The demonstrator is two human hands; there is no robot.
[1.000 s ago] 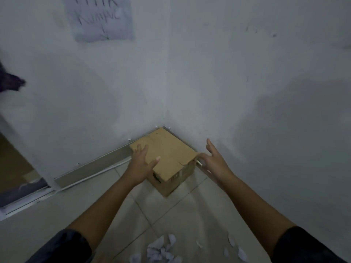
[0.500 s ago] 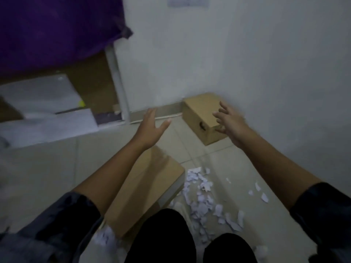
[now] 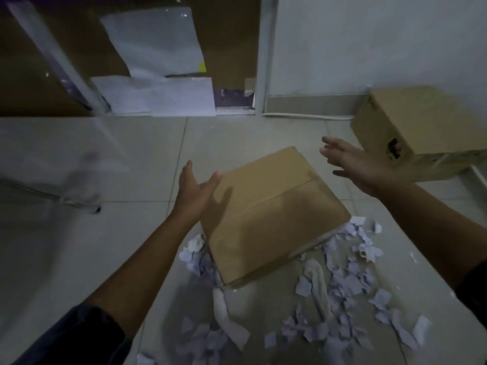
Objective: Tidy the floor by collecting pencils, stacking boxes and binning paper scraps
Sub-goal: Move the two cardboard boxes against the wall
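A flat brown cardboard box lies on the tiled floor in the middle of the view, its near edge over torn paper scraps. My left hand hovers open at the box's left corner, fingers straight, thumb by the edge. My right hand is open and spread above the floor just right of the box, holding nothing. A second, taller cardboard box sits in the corner by the white wall at the right. No pencils are visible.
White sheets lean against a brown panel at the back, beside a white door frame. A blurred thin object lies on the floor at left. More scraps litter the tiles near me.
My view has swung left and down from the corner box to the flat box. Both hands left the corner box and now spread on either side of the flat one.
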